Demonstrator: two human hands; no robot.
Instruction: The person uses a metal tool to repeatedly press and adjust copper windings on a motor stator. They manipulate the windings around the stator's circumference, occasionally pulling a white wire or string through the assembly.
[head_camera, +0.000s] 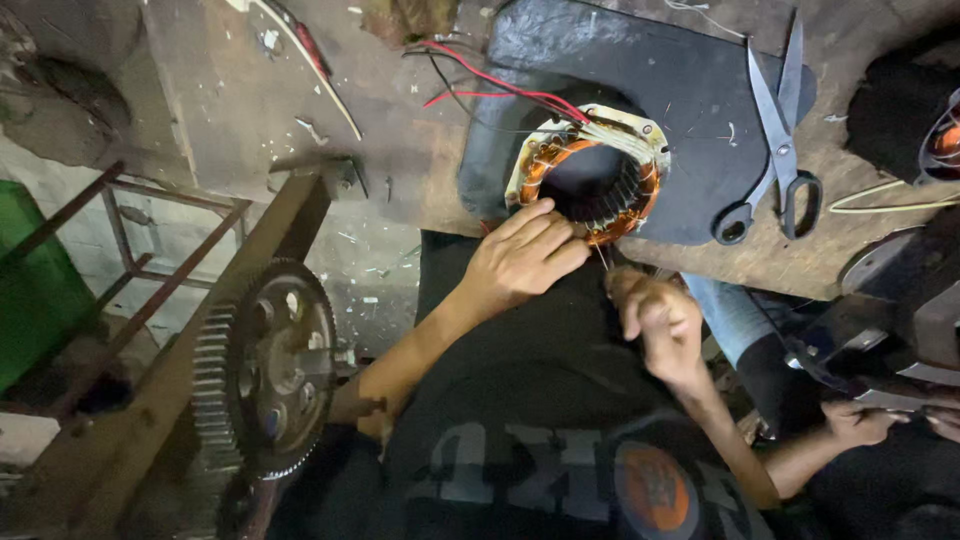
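Glossy copper wire fills the metal stator (592, 180); beside it, shiny steel scissors (775, 140) on a matt black mat (690, 80).

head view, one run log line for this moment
left hand: on round copper-wound motor stator | right hand: pinching thin wire below it | black mat under stator | steel scissors on mat

Copper-orange windings (545, 160), red wires (500, 85), seemingly black mat (690, 90).

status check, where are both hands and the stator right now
Left hand resting on stator rim. Right hand pinching thin wire just below it. Scissors lie clear, off to the side.
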